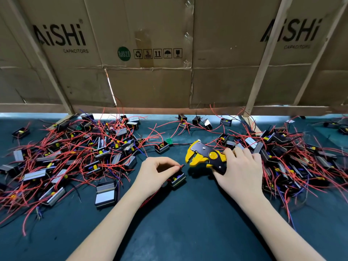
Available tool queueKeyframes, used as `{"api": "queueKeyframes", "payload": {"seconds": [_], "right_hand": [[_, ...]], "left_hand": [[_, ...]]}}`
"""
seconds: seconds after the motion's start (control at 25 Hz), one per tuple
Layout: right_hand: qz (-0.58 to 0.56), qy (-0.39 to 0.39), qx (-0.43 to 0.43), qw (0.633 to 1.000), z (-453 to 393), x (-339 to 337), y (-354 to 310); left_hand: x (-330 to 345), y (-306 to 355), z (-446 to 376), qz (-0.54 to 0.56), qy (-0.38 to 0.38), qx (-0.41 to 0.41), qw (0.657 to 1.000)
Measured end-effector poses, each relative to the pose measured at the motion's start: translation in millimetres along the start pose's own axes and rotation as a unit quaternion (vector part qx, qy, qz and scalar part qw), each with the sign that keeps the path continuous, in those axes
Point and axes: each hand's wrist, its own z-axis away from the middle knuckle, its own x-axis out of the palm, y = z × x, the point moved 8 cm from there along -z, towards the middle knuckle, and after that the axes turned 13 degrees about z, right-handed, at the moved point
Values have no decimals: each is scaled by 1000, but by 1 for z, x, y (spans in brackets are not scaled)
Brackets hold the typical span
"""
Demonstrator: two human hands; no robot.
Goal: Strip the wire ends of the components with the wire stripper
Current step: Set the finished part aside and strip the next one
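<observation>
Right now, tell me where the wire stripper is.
In the head view the wire stripper sits right of centre on the dark mat, gripped by the right hand, its jaws facing the red wire end pinched by the left hand.

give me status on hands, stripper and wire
Left hand pinches red wire end of a component. Right hand grips wire stripper, jaws open, short of wire. Nothing between them.

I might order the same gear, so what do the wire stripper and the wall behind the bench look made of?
Wire stripper: glossy yellow jaws, probably plastic, and dark plates with bright rivets, likely metal. Wall: brown corrugated cardboard, matte, with creases, tape and printed shipping symbols.
</observation>
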Motion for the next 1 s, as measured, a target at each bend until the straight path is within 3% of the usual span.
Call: {"api": "queueKeyframes", "payload": {"seconds": [0.08,0.36,1.0], "right_hand": [[3,0,-3,1000,1,0,-1],[3,-6,-23,1000,2,-1,-6],[7,-86,-28,996,0,4,-8]], "left_hand": [[2,5,2,-63,6,25,998],[15,14,8,-125,-25,51,990],[14,7,6,-79,-36,37,996]]}}
